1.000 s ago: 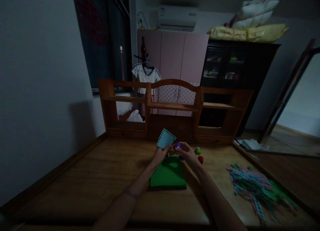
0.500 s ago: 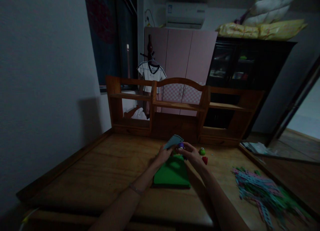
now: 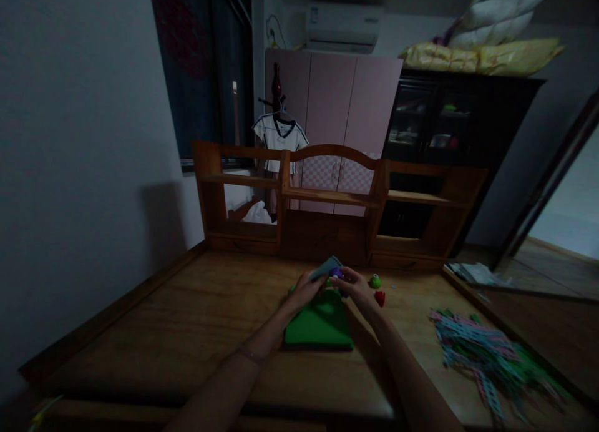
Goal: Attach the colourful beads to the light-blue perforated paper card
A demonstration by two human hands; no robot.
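Gripping pale-blue card [image 3: 326, 268] in closed fingers of left hand [image 3: 306, 286], at twelve o'clock from green block [image 3: 319, 329]. Pinching small purple piece [image 3: 336, 273] in fingers of right hand [image 3: 355, 286], toward one o'clock, close beside card; cannot tell if touching. Can see small green toy [image 3: 375, 282] near red piece [image 3: 380, 299] at two o'clock on wooden surface [image 3: 210, 313], heaped strips [image 3: 482, 344] at three, well apart.
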